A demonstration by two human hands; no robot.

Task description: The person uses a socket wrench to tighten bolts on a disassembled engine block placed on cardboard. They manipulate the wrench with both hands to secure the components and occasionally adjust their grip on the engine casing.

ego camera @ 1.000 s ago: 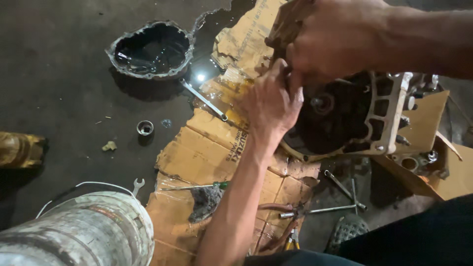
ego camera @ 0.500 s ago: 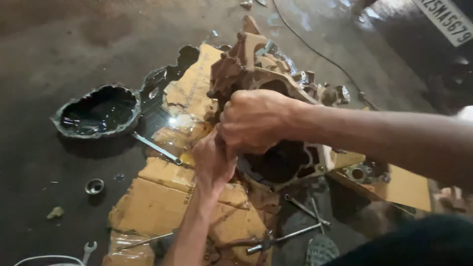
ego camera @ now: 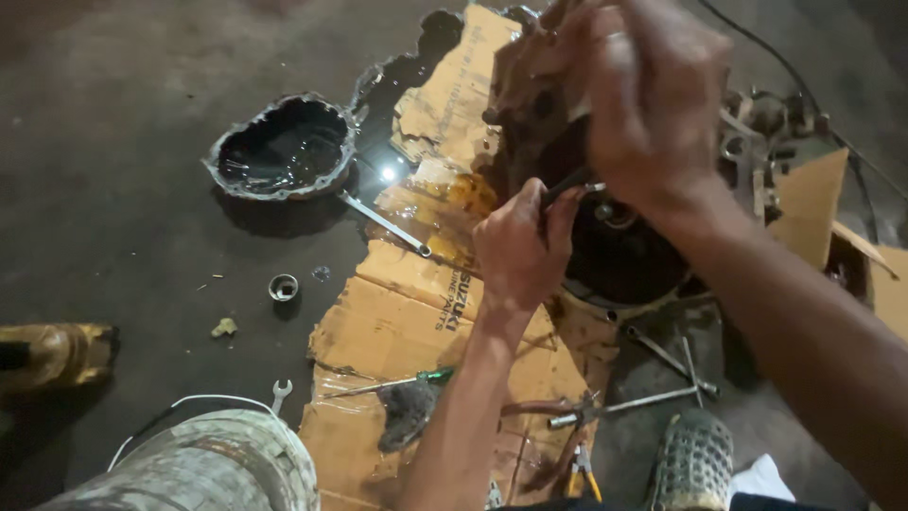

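Left hand (ego camera: 518,248) pinches thin tool (ego camera: 566,185) into casing (ego camera: 615,255) | right hand (ego camera: 653,104) clamps casing top | judgement: brace firmly, work slowly; oily cardboard (ego camera: 407,322) beneath.

Oil-stained tan cardboard (ego camera: 397,322), green-handled screwdriver (ego camera: 392,383)

— What's the housing (ego camera: 615,255) made of?

— Cast metal, dark and greasy, rough outside. The cardboard (ego camera: 407,322) under it is brown, matt, oil-soaked and glossy near the top.

— And the pan (ego camera: 284,147)?

— Dented metal, holding black, shiny oil. The floor (ego camera: 123,237) is dull rough concrete.

— The tool (ego camera: 567,182) in the left hand (ego camera: 520,251)?

— Probably dark metal; too blurred to be sure. The wrench (ego camera: 386,223) is bright, smooth steel.
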